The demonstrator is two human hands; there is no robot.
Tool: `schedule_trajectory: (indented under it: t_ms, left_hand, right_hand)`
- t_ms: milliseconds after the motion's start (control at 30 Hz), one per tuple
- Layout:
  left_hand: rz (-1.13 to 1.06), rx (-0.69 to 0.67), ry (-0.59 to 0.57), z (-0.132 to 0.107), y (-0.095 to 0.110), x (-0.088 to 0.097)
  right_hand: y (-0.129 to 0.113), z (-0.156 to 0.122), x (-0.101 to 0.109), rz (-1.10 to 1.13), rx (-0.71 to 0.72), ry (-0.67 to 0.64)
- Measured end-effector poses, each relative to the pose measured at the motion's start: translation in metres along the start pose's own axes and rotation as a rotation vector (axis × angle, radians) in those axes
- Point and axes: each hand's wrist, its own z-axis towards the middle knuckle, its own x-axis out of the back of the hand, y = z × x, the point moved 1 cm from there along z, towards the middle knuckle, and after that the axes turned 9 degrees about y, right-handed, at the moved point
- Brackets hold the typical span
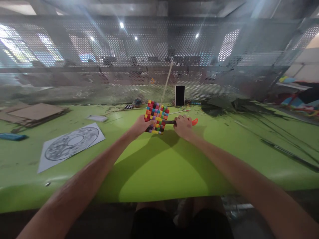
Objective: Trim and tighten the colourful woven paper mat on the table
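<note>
My left hand [143,126] is closed on the left edge of a woven square [158,114] of many bright colours, with the thumb across its front. The square is held up above the green table. A long pale strip [166,84] rises from its upper part, leaning slightly right. To the right, my right hand [183,126] is closed around a tool with an orange end [194,121] and a dark, narrow blade-like part [170,122]. The tip of that dark part meets the square's right side; whether it goes into the weave cannot be made out.
A printed sheet with a ring pattern [72,144] lies left on the green table [159,179]. Cardboard pieces [37,113] and a blue object [12,136] are farther left. A dark upright tablet-like panel [179,95] stands behind; dark leaves [219,106] and a thin rod [289,153] lie right.
</note>
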Motion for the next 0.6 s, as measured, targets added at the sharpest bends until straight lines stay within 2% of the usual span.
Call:
schedule_trajectory:
  t_ms: [400,600]
  left_hand:
    - [0.089,0.017,-0.036,-0.0037,0.0053,-0.0001]
    - [0.044,0.032,-0.067,-0.0025,0.0038,0.0022]
  right_hand:
    - [-0.0017,-0.0002,0.0086,-0.028,-0.008,-0.059]
    - [-0.0004,-0.0003,0.0054,-0.008,0.02,-0.054]
